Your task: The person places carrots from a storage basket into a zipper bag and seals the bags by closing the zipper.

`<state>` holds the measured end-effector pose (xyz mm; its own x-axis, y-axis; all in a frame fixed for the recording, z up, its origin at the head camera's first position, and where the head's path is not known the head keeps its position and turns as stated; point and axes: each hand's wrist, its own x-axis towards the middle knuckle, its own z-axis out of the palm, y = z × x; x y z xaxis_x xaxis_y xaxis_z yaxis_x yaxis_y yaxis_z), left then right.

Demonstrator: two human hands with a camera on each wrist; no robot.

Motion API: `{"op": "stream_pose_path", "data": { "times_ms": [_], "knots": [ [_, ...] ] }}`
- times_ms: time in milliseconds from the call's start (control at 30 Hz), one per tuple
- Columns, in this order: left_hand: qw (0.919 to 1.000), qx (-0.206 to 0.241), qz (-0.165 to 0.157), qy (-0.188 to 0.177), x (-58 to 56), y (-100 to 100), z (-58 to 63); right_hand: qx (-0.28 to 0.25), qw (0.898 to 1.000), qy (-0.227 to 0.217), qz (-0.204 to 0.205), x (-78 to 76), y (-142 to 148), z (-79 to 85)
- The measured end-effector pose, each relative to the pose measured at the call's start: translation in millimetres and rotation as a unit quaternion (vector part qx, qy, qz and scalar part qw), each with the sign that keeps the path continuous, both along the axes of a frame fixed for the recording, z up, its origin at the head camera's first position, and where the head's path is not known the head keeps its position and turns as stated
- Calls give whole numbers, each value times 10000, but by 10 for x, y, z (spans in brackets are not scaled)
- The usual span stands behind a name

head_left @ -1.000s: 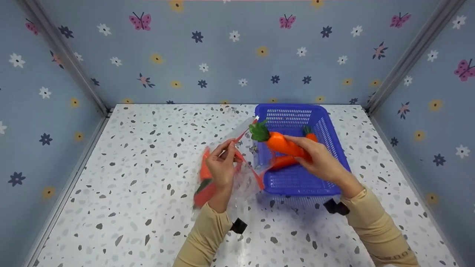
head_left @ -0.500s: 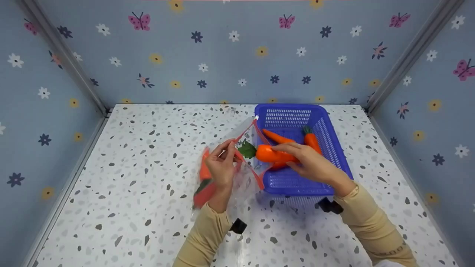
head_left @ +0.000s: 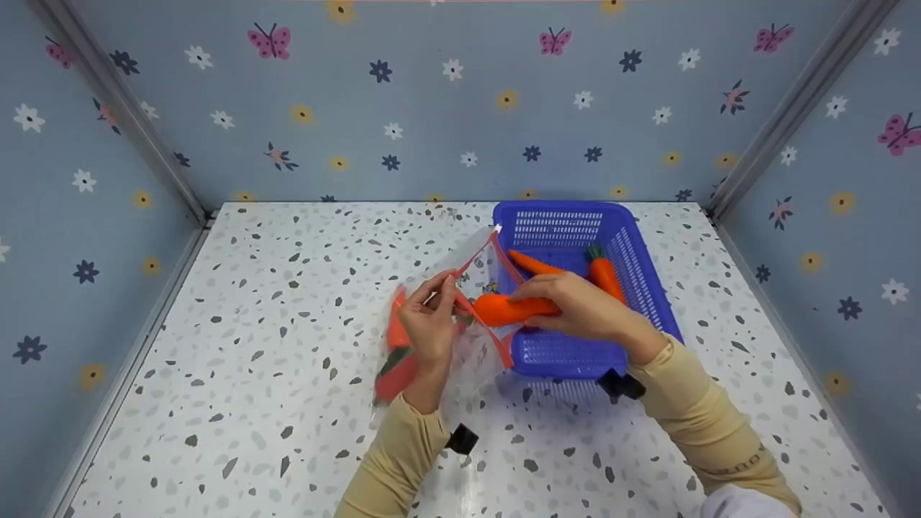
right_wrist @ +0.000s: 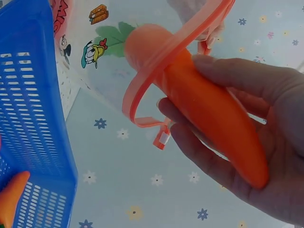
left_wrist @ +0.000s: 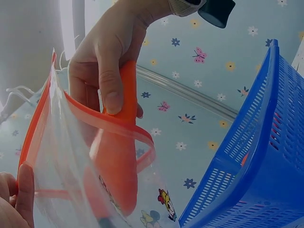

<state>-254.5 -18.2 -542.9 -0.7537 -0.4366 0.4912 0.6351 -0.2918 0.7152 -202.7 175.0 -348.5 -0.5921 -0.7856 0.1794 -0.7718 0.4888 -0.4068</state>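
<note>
A carrot with green leaves lies in my right hand, which grips its tapered half. Its leafy end is inside the mouth of a clear zip bag with red edging and cartoon prints, as the right wrist view shows. My left hand pinches the bag's red rim between thumb and fingers, and the mouth gapes toward the right. Under and left of that hand, orange-red and dark green shapes show, partly hidden; I cannot tell what all of them are.
A blue perforated basket stands just right of the bag. Inside it lie another carrot with a green top and an orange carrot tip. Flower-patterned walls enclose the speckled table at the back and sides.
My right hand has moved left and slightly down, carrying the carrot from over the basket, leaf end first, into the bag's mouth. My left hand has stayed in place on the rim.
</note>
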Motion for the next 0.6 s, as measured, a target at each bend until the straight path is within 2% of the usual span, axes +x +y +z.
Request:
{"op": "stream_pose_path", "data": {
  "times_ms": [33,100,233,333,367,400,500,600],
  "knots": [
    [10000,-63,58,33,-81,2,-138,-31,10000,-59,37,-11,-16,0],
    [9999,-98,111,13,-61,10,-105,-139,9997,-174,119,-37,-50,-3],
    [9997,74,147,-198,247,34,420,-392,9982,-435,156,-95,-131,-38],
    [9995,215,80,-221,484,49,818,-569,9958,-708,82,-128,-186,-80],
    [9995,181,113,-234,527,49,890,-639,9948,-792,50,-139,-202,-97],
    [9996,247,18,-153,470,43,806,-729,9933,-898,11,-148,-214,-113],
    [9994,297,-12,-171,537,43,929,-1030,9885,-1094,-170,-181,-241,-159],
    [9993,341,-13,-175,499,35,880,-1367,9823,-1202,-446,-201,-269,-182]
  ]
}}
